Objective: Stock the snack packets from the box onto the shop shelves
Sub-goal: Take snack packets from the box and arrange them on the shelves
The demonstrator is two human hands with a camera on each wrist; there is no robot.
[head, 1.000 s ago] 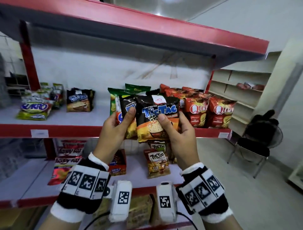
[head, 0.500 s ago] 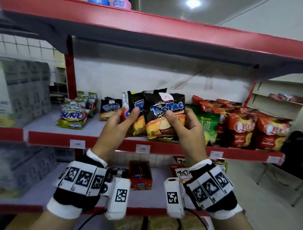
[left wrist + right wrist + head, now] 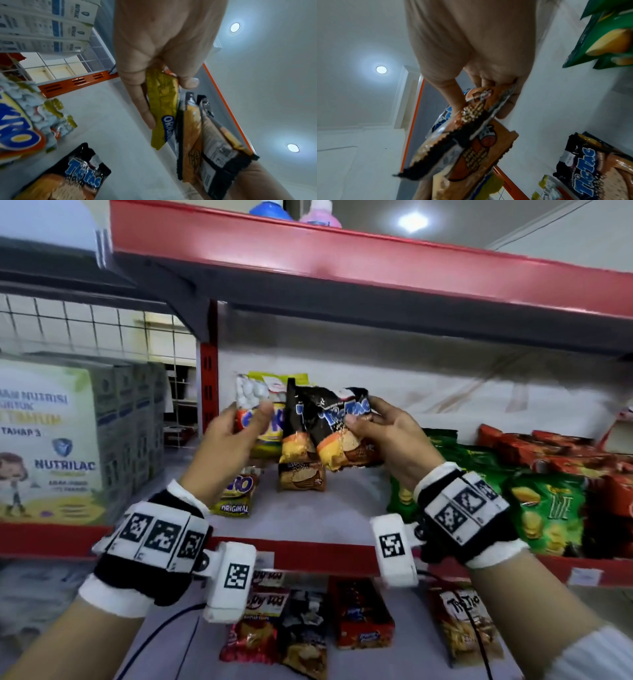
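My left hand (image 3: 248, 416) pinches a yellow and white snack packet (image 3: 263, 405) upright above the middle shelf (image 3: 342, 515); the left wrist view shows thumb and fingers clamped on that packet's yellow edge (image 3: 163, 108). Just to its right, my right hand (image 3: 363, 414) grips two black and orange Tic Tac packets (image 3: 339, 433) by their upper part, and they hang tilted over the shelf. In the right wrist view these packets (image 3: 471, 128) sit between thumb and fingers. Below them, another Tic Tac packet (image 3: 301, 477) lies on the shelf.
A yellow "Original" packet (image 3: 236, 494) lies at the shelf's left. Green packets (image 3: 548, 508) and red ones (image 3: 534, 446) fill the right side. Nutrilac boxes (image 3: 51, 440) stand on the neighbouring shelf at left. Several packets lie on the lower shelf (image 3: 359, 618). A red shelf (image 3: 376, 265) runs overhead.
Both hands have carried the packets left along the shelf, past the green packets. The bundle has split: the yellow packet stays in my left hand, the black ones in my right.
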